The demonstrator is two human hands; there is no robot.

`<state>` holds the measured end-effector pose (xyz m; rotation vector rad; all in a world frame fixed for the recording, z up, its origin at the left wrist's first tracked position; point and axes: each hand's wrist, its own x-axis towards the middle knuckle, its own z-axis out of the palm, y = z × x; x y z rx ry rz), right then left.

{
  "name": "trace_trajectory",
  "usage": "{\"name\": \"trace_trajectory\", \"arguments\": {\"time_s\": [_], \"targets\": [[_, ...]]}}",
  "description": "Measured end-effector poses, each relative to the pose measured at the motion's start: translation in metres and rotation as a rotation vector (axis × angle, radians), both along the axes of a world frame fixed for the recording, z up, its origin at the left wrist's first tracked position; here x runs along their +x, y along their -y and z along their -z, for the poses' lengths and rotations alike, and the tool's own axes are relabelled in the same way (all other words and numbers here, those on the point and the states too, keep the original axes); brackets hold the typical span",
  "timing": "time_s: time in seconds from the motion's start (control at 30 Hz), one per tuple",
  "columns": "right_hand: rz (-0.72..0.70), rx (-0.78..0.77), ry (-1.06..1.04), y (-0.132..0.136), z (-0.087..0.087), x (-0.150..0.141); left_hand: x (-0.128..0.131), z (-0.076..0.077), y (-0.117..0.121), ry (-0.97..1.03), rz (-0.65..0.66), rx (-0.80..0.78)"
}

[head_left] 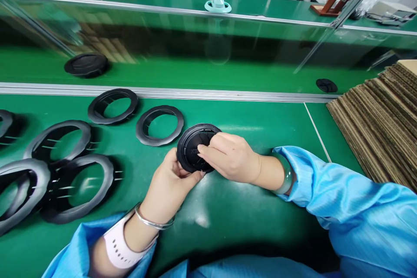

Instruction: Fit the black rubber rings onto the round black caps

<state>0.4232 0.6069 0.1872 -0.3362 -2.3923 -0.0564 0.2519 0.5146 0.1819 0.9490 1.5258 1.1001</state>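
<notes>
A round black plastic vent part is held upright on edge above the green table. My left hand grips its lower rim from below, fingers curled around it. My right hand covers its right side, fingers pressed flat against the inner face. Two loose black rings lie just behind it: one nearest, another further left.
Several more black rings are piled at the left. A finished black disc and a smaller one lie on the conveyor belt beyond a metal rail. Stacked corrugated cardboard fills the right. A small fan stands behind.
</notes>
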Motion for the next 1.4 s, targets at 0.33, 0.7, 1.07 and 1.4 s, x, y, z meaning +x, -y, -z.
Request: {"name": "trace_trajectory", "arguments": {"time_s": [0.33,0.7,1.07,1.4], "targets": [[0.058,-0.223,0.024,0.000,0.002,-0.003,0.003,-0.003,0.001,-0.034,0.024,0.030],[0.137,-0.163,0.270,0.009,-0.004,-0.011,0.004,-0.002,0.004,-0.079,0.012,0.015],[0.188,-0.993,-0.208,-0.016,0.001,-0.008,0.001,0.004,0.000,0.066,0.026,0.136],[0.167,-1.040,-0.407,-0.010,0.010,-0.017,-0.005,0.011,0.005,-0.118,0.012,0.153]]}}
